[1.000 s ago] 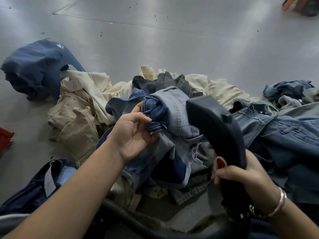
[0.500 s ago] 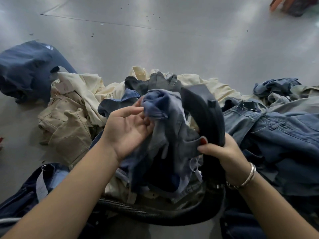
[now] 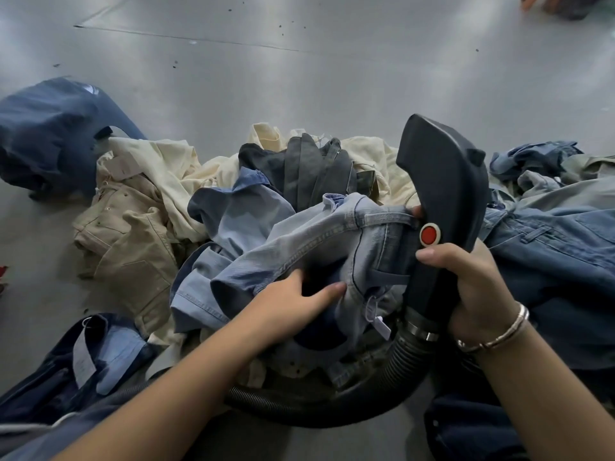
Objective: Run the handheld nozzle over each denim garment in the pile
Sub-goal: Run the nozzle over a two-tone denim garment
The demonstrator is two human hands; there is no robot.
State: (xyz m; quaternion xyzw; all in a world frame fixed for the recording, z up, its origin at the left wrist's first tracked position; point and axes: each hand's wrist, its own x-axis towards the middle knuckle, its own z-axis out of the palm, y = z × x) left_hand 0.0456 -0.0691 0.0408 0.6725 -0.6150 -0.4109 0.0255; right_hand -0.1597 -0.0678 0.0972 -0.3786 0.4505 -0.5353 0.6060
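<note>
Near the middle of the pile, the right hand (image 3: 472, 294) is wrapped around the dark handheld nozzle (image 3: 442, 207), its head raised just right of the light denim garment (image 3: 332, 241). Meanwhile the left hand (image 3: 293, 304) grips that garment's near edge, fingers tucked under the fabric, above the ribbed hose (image 3: 332, 404).

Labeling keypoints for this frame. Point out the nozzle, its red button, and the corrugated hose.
nozzle (image 3: 442, 168): head view, on the broad dark upper body.
red button (image 3: 429, 235): head view, centre of the round button on the handle.
corrugated hose (image 3: 404, 357): head view, ribbed section just below the metal collar.
</note>
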